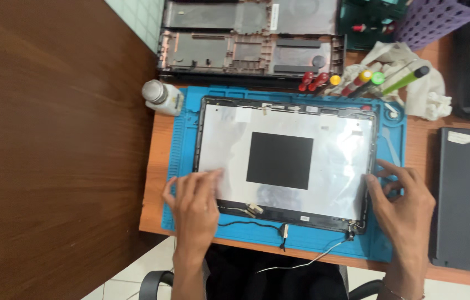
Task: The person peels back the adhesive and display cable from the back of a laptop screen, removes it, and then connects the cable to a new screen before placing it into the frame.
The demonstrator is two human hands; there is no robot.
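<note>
A laptop lid shell (287, 114) lies face up on a blue work mat (182, 133), its silvery inner foil showing with a black square patch (279, 160) in the middle. My left hand (193, 205) rests flat on the lid's lower left corner, fingers spread. My right hand (404, 203) touches the lid's right edge with thumb and fingertips near the lower right corner. Thin cables (279, 229) trail from the lid's near edge over the mat.
A dark laptop base shell (251, 53) lies behind the mat. Several screwdrivers (357, 83) and a white cloth (424, 94) sit at the back right, a small white bottle (160, 95) at the back left, a closed dark laptop (468, 200) on the right. A purple basket (435, 19) stands in the far corner.
</note>
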